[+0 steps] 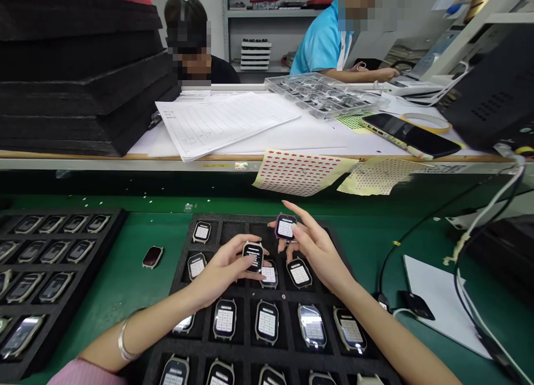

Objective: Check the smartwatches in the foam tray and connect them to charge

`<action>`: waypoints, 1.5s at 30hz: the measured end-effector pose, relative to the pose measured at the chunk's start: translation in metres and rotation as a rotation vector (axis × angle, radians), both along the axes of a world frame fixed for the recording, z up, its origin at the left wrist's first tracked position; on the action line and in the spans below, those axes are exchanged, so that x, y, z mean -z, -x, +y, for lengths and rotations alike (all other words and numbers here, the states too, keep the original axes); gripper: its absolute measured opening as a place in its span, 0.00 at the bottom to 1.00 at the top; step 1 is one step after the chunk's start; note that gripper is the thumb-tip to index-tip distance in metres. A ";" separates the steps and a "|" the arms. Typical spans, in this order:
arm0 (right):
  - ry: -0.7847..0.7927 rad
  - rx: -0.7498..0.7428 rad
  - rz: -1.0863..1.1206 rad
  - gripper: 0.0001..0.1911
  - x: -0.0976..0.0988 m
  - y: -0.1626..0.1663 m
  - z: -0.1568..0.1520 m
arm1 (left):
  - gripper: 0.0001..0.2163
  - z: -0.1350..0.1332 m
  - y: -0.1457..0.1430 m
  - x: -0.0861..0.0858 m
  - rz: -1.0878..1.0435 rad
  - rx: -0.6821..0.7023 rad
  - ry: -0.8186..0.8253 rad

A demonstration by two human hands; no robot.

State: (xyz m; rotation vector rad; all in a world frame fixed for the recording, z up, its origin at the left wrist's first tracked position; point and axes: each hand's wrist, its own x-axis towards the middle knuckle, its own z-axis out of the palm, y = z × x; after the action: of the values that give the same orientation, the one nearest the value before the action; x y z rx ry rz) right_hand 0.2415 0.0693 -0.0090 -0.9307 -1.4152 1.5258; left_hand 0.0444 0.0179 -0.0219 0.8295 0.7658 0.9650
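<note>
Between thumb and fingers, my left hand (pixel 227 262) grips a pale-cased smartwatch (pixel 252 256) whose dark screen shows lines of white text. My right hand (pixel 312 240) pinches a purple-cased smartwatch (pixel 285 227) with a white grid on its lit screen. Both watch bodies are strapless and held above a black foam tray (pixel 246 299). In the tray's compartments lie several more watch bodies, such as one (pixel 225 319) with a lit grid screen. Another lit watch (pixel 299 272) sits just below my right hand. My left fingers partly cover a watch in the tray.
A second foam tray (pixel 67 304) of watches stands left, and a lone dark-screened watch (pixel 152 257) lies on the green mat (pixel 137 296) between the trays. Cables (pixel 381 268) and a white board (pixel 442 301) are right. Above, a shelf holds papers (pixel 225 123) and a phone (pixel 411 134). Two people sit beyond.
</note>
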 end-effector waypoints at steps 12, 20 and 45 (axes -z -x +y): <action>-0.002 0.006 0.013 0.27 0.002 0.000 0.000 | 0.13 -0.001 -0.001 0.002 0.052 -0.048 -0.129; 0.011 0.013 0.012 0.28 0.002 0.000 0.000 | 0.18 0.000 0.000 -0.002 -0.063 -0.009 0.082; 0.003 0.036 -0.059 0.23 0.002 -0.002 -0.007 | 0.15 0.000 -0.001 0.002 0.002 -0.080 -0.074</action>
State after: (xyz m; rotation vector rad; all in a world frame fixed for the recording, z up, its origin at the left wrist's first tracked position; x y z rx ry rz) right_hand 0.2438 0.0625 -0.0114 -1.0048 -1.4303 1.4856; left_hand 0.0453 0.0179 -0.0236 0.8691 0.7731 1.0690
